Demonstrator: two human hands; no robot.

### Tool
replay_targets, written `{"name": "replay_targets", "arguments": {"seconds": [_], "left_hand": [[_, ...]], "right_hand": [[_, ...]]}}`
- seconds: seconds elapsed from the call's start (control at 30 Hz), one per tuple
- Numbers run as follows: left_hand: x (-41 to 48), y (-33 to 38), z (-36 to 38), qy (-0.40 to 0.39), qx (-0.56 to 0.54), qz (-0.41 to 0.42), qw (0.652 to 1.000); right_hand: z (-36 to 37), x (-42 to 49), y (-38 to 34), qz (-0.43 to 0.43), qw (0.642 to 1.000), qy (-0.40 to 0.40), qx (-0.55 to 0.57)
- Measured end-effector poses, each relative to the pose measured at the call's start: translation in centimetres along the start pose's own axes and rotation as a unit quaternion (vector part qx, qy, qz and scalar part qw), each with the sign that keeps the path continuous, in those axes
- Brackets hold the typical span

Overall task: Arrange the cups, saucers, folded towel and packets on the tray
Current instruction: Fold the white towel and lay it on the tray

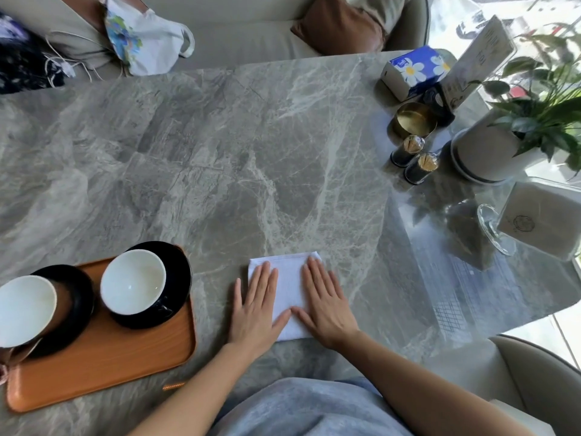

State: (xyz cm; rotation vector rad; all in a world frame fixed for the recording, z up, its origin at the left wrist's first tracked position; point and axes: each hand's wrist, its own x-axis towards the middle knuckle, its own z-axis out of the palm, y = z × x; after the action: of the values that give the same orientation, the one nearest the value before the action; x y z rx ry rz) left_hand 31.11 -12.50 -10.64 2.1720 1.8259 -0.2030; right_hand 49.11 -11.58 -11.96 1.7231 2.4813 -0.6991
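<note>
Pressing flat on folded white towel (289, 291) — left hand (256, 305), right hand (325, 305), fingers straight — beside orange tray (125, 366).

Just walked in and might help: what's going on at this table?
A person presses the left hand and the right hand flat on a folded white towel lying on the marble table, beside the orange tray. The tray already holds two cups on black saucers. The towel is not on it yet.
</note>
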Motion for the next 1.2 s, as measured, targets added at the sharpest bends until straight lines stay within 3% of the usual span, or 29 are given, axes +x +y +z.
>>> {"name": "replay_targets", "arguments": {"seconds": [0.23,0.53,0.67,0.77,0.87,0.97,1.1,1.2], "left_hand": [[0.3,-0.1,-0.6,-0.036,0.022,0.014,0.999],[0.3,0.1,-1.0,-0.027,0.023,0.023,0.999],[-1.1,-0.3,-1.6,0.015,-0.079,0.081,0.993],[-3.4,-1.0,-1.4,0.036,-0.170,0.134,0.976],[-4.5,-1.1,-1.5,0.011,-0.151,0.158,0.976],[-4.5,-1.0,-1.6,-0.016,-0.130,0.155,0.979],[-3.9,-0.5,-2.1,-0.004,-0.083,0.147,0.986],[-3.2,-0.2,-2.1,-0.006,-0.077,0.135,0.988]], "right_hand": [[0.2,0.2,0.5,0.014,0.999,-0.027,-0.023],[-0.2,0.2,0.4,0.006,1.000,-0.013,0.002],[-3.0,-0.9,0.9,-0.013,0.986,0.051,0.158],[-4.6,-3.2,1.7,-0.074,0.987,0.082,0.116],[-4.2,-5.2,2.3,-0.120,0.992,-0.003,0.044],[-3.1,-5.9,2.6,-0.114,0.992,-0.046,0.003],[-2.6,-5.2,2.0,-0.068,0.997,-0.026,0.033],[-3.0,-4.7,1.7,-0.044,0.994,0.033,0.091]]}}
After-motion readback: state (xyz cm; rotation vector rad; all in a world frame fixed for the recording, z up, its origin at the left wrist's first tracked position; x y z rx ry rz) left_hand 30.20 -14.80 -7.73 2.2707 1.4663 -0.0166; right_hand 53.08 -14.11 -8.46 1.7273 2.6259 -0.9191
